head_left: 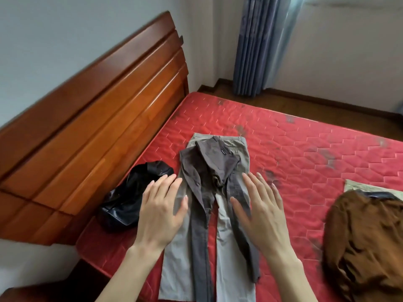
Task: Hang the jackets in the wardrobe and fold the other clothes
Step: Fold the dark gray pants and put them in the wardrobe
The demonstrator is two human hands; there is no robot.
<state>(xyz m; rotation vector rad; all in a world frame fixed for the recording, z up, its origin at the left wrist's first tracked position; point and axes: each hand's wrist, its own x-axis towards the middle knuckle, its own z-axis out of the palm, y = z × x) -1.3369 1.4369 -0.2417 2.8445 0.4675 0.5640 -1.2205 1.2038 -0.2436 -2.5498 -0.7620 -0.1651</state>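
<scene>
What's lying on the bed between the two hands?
In the head view, dark grey-brown trousers lie atop light khaki trousers, between the left hand and right hand.

We see a room in soft, even daylight, bright enough to read every fabric without harsh contrast. The light seems to enter at the upper right, where a pale sheer strip glows beside the blue curtain [255, 46]. Gloss runs along the slats of the wooden headboard [93, 118], and small highlights sit on the shiny black garment [130, 197]. Shadows are faint and diffuse; we notice only mild darkening beneath the left hand [161, 212] and right hand [259, 210]. Both hands look slightly smeared. Wide-angle distortion bends the headboard and the red mattress [305, 153] edges, and detail softens toward the corners.
</scene>
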